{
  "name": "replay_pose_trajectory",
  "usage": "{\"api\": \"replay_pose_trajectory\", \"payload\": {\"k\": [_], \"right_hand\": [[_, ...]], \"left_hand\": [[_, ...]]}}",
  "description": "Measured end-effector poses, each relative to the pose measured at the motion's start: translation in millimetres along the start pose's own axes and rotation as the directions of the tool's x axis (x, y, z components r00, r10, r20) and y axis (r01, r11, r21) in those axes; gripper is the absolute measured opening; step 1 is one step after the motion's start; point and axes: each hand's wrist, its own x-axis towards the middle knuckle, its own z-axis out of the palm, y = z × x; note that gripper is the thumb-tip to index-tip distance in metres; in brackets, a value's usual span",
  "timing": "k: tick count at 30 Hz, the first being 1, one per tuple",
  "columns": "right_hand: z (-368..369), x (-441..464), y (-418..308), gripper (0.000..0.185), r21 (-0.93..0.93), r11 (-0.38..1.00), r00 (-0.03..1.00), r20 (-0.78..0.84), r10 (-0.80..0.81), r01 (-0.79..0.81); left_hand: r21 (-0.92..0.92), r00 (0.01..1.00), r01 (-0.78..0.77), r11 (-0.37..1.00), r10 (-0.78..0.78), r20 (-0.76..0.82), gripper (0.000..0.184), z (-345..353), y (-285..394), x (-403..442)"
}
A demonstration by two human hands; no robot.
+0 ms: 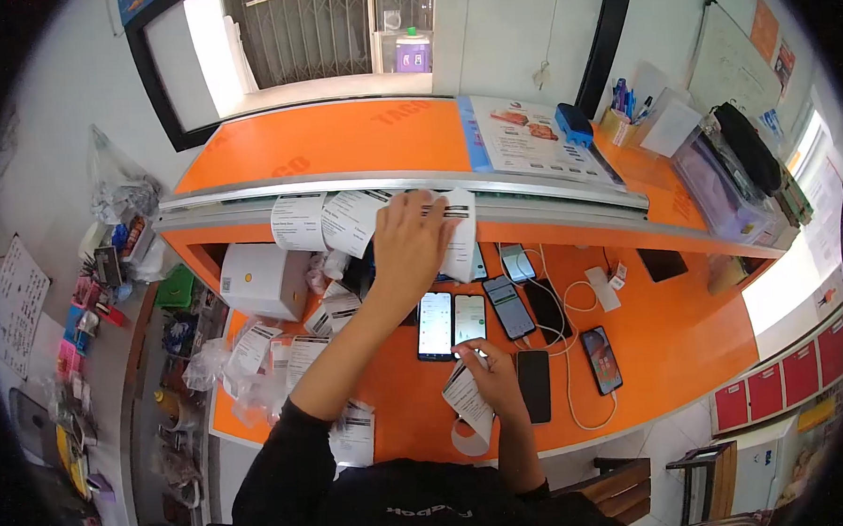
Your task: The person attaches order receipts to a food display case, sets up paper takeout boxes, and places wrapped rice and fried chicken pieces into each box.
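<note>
My left hand (413,237) reaches up to the metal edge of the orange shelf. Its fingers are stretched out and lie over a printed paper slip (460,238) hanging there. Beside it two more printed slips, one at the left (298,221) and one nearer the hand (354,221), hang from the same edge. Lower down, my right hand (494,382) is closed on a curled printed slip (467,397) above the desk. Two lit phones, one white-screened (435,324) and one smaller-looking (469,319), lie just beyond it. A dark phone (534,387) is right of that hand.
The orange desk (660,347) holds more phones, with white charging cables (570,388) trailing between them. A white box (264,281) and plastic-wrapped packets with slips (261,364) sit at left. On the upper shelf (331,140) are a menu sheet (538,140) and a pen holder (619,123).
</note>
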Motion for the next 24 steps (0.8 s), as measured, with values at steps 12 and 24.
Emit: {"api": "replay_pose_trajectory", "payload": {"k": [12, 24], "right_hand": [[4, -1, -1, 0.021, 0.038, 0.999, 0.999, -0.027, 0.024, -0.023], [-13, 7, -26, 0.034, 0.130, 0.925, 0.865, -0.420, -0.275, 0.357]], "left_hand": [[0.054, 0.995, -0.104, 0.993, 0.104, 0.014, 0.038, 5, -10, -6], [-0.230, 0.976, 0.136, 0.964, -0.091, 0.196, 0.061, -35, 25, -42]]}}
